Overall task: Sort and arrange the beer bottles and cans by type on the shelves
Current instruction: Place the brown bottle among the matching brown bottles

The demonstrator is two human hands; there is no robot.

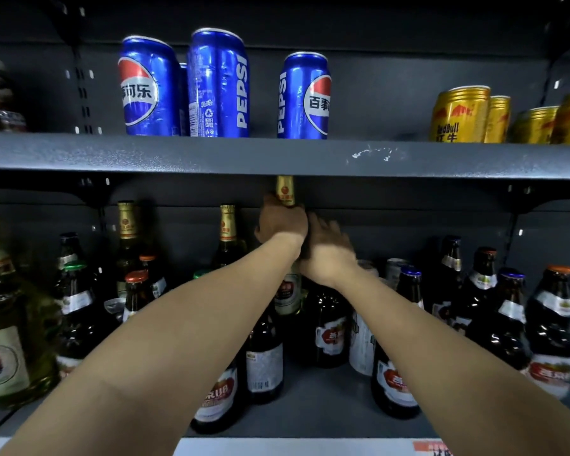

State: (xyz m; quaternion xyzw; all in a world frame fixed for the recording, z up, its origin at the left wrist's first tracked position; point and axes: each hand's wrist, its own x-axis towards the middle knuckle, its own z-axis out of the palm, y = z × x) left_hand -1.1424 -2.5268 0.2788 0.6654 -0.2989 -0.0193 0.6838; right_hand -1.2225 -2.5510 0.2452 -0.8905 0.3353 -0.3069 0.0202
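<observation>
Bottle with gold foil neck (285, 190): we clamp our left hand (282, 223) around it under the upper shelf (178, 154); our right hand (326, 251), fingers relaxed, rests against it at 3 o'clock. Sorting looks barely begun: at 8 and 4 o'clock, brown glass bottles (507, 311), green ones and a can still mix. Smooth blue cans (218, 83) stand at 12.
</observation>
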